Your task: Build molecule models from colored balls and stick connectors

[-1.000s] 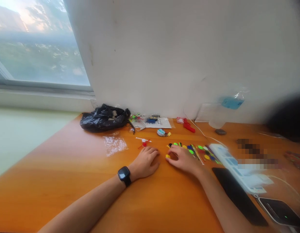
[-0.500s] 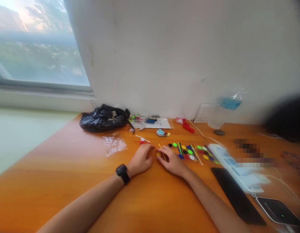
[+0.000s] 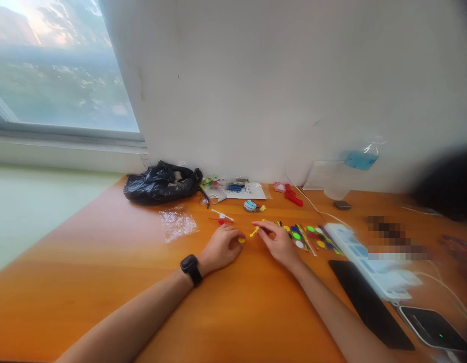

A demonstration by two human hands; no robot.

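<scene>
My left hand (image 3: 221, 247), with a black watch (image 3: 191, 269) on its wrist, pinches a small yellow disc (image 3: 241, 240) between thumb and fingertips. Across a short gap, my right hand (image 3: 280, 244) grips a thin yellow plastic stick (image 3: 254, 232) with a flared end, held just above the table. A white stick with a round middle (image 3: 221, 215) and a red one (image 3: 222, 222) lie beyond my left fingers. To the right of my right hand are coloured discs (image 3: 296, 236) and sticks (image 3: 306, 239), some of them covered by that hand.
A black plastic bag (image 3: 161, 184) and a clear wrapper (image 3: 177, 224) lie on the left. Toward the wall are a round tin-like item (image 3: 250, 205) and a red object (image 3: 293, 195). On the right lie a white power strip (image 3: 365, 259), a black slab (image 3: 369, 302) and a phone-like device (image 3: 433, 327).
The yellow disc, formerly near my right fingers, is now in my left fingertips. My right hand has lifted the yellow stick off the table and turned it, moving slightly right.
</scene>
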